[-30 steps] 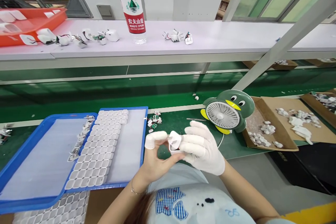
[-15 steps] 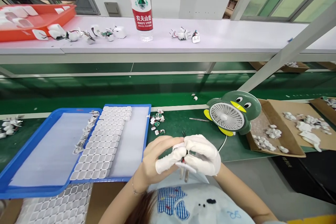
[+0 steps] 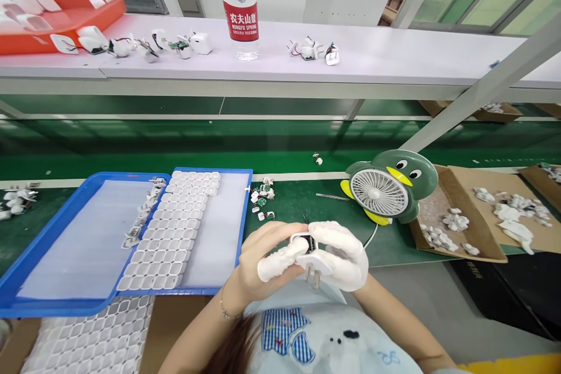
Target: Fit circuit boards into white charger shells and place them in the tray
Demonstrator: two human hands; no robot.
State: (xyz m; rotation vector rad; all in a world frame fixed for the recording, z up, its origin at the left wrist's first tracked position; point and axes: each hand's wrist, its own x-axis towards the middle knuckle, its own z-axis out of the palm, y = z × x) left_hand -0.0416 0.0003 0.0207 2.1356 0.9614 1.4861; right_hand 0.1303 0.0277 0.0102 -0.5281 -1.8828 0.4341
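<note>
Both hands meet in front of my chest around a small white plug housing [image 3: 316, 263] with two metal prongs pointing down toward me. My left hand [image 3: 267, 254], with a white cover on its thumb, grips the housing from the left. White finger covers wrap my right hand [image 3: 342, 254], which is closed on the housing's right side. Dark parts show in the gap between the fingers, and thin wires stick up above them. Beyond my left hand, a small pile of white and green circuit pieces [image 3: 262, 193] lies on the green bench.
Blue trays [image 3: 245, 228] stand at left, one bearing rows of white housings [image 3: 169, 234]. A green penguin fan [image 3: 394, 184] and a cardboard box [image 3: 477, 239] of white parts are at right. A water bottle [image 3: 242, 11] and red bin [image 3: 87, 17] stand on the shelf.
The plug housing has turned slightly between my fingers, its prongs now a little further right, and the dark inner part shows more. The view has shifted slightly.
</note>
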